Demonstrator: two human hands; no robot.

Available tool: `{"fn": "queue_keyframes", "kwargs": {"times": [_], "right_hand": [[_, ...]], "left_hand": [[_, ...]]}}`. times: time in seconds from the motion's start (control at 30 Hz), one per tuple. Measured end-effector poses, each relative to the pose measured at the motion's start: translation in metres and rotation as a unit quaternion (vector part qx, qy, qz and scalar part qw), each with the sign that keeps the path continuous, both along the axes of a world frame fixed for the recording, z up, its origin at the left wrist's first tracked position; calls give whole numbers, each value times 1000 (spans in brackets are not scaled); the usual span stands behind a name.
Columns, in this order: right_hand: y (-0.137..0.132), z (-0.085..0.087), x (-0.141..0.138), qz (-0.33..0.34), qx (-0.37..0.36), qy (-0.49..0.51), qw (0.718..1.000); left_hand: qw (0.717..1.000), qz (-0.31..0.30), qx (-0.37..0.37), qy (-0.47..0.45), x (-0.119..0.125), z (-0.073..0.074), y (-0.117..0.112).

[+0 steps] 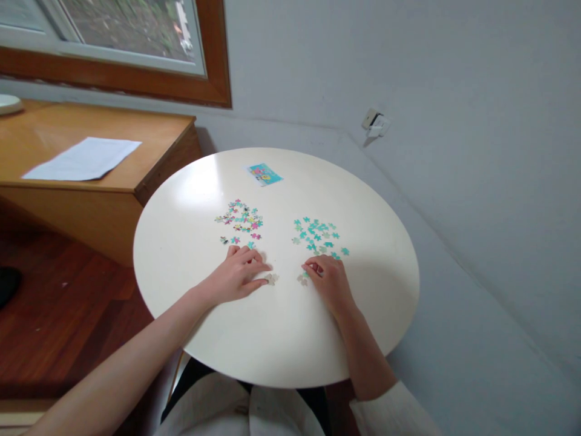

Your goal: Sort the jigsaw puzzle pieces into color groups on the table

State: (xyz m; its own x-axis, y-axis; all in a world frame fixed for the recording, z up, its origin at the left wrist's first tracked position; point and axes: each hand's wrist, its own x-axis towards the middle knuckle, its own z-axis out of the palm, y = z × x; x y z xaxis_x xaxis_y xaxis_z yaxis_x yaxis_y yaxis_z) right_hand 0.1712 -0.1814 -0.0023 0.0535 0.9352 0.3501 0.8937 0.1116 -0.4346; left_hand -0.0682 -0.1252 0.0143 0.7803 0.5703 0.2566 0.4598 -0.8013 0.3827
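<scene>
My left hand (240,271) rests low over the round white table (254,339), thumb and forefinger apart. Its thumb tip is at the edge of a pale jigsaw puzzle piece (272,278), seemingly just touching it. My right hand (330,280) is closed in a pinch on a small green puzzle piece (305,275), partly covered by the fingertips. Right beside that lies another pale puzzle piece (302,281). Beyond my left hand spreads a loose pile of multicoloured puzzle pieces (245,219). Mostly teal and light green puzzle pieces (318,233) lie scattered beyond my right hand.
A small blue picture card (265,174) lies near the table's far edge. To the left stands a wooden desk (158,130) with a white paper sheet (86,158). The wall (476,151) with a plugged socket (376,121) runs along the right.
</scene>
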Motion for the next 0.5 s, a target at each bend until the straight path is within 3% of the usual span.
{"fn": "queue_keyframes", "kwargs": {"times": [0.17,0.5], "right_hand": [[-2,3,1,-34,32,35,998],[-12,8,5,9,39,10,999]], "left_hand": [[1000,5,-3,-4,0,0,0],[998,59,18,-10,2,2,-1]]}}
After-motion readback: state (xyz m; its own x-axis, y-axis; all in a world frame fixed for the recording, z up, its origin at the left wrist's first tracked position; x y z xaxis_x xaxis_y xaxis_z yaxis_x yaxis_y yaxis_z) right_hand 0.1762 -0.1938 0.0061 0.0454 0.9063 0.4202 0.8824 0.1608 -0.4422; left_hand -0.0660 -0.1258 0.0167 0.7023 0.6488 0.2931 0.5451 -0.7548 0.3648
